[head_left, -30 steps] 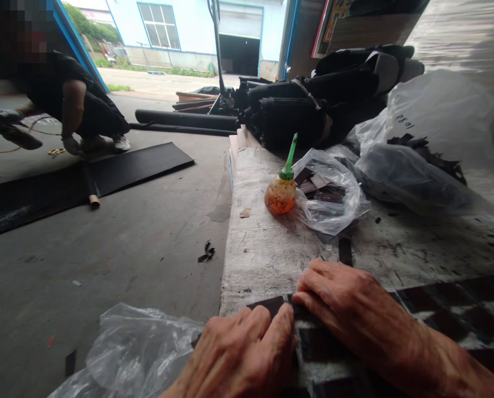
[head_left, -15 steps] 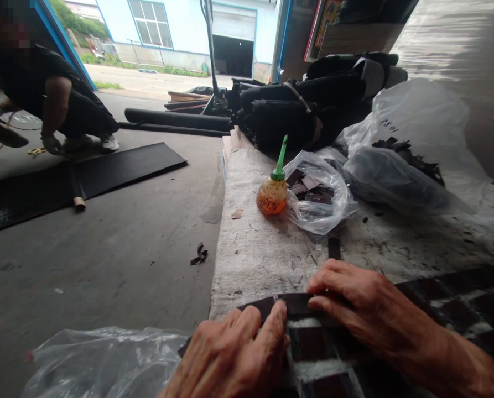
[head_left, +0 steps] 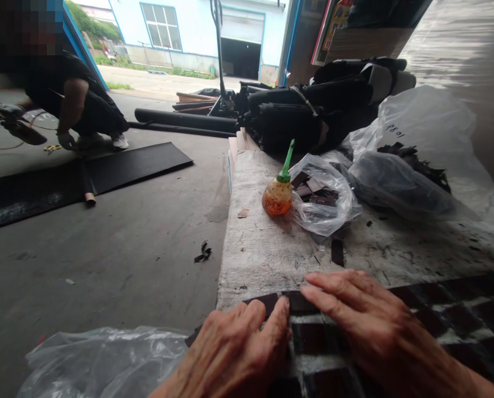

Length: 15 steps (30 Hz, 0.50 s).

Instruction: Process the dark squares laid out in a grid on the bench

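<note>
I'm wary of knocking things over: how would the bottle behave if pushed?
The bottle would probably rock or roll, since its body looks rounded. Its long, slanting green spout may make it easier to tip. The orange in its lower part looks like liquid, so it might slosh.

Under the fingers point(head_left: 280, 315), a thin dark strip point(head_left: 300, 302) is seen as smooth and matt; nearer than its edge, dark squares point(head_left: 313, 338) are bordered by glossier black. The tabletop point(head_left: 255, 254) beyond the fingers is covered in rough, whitish, cloth-like material, marked with dark scuffs. Further ahead, a bottle point(head_left: 277, 200) is made of translucent plastic, smeared and slightly shiny, and is topped by a green plastic nozzle point(head_left: 287, 161). Beside it, matt brown pieces point(head_left: 313, 187) are held in a clear, crinkled plastic bag point(head_left: 344, 210). Left of the fingers, glossy creases are shown by clear film point(head_left: 118, 354), and the floor point(head_left: 155, 271) is finished in dull, concrete-like grey.
</note>
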Available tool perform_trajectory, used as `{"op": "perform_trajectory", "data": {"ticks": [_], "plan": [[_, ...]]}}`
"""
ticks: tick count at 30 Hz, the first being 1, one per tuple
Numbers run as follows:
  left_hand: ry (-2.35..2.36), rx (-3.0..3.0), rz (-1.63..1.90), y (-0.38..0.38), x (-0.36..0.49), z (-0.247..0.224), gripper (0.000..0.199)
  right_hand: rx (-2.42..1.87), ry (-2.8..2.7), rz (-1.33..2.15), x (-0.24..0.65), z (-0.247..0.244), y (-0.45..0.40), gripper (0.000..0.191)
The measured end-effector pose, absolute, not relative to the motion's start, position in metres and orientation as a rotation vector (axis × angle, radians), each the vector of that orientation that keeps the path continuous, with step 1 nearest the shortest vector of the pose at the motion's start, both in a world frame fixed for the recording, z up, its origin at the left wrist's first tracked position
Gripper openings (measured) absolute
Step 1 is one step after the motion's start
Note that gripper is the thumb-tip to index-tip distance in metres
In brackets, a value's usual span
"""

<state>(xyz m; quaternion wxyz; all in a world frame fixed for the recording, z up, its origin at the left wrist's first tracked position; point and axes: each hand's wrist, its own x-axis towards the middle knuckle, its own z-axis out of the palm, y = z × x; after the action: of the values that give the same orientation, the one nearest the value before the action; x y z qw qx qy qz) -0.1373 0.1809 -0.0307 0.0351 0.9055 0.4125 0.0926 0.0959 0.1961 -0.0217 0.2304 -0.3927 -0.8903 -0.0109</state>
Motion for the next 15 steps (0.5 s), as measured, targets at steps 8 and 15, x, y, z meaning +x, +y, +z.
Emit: {"op": "perform_trajectory", "data": {"ticks": [8,15], "plan": [[1.247,2.399,0.207,0.189,-0.128,-0.012,0.018,-0.994,-2.464,-0.136,0.099,-0.03,0.189,0.033],[1.292,2.315,0.383,0.19,-0.128,-0.007,0.027,-1.034,-2.377,-0.191,0.107,-0.028,0.187,0.036]]}}
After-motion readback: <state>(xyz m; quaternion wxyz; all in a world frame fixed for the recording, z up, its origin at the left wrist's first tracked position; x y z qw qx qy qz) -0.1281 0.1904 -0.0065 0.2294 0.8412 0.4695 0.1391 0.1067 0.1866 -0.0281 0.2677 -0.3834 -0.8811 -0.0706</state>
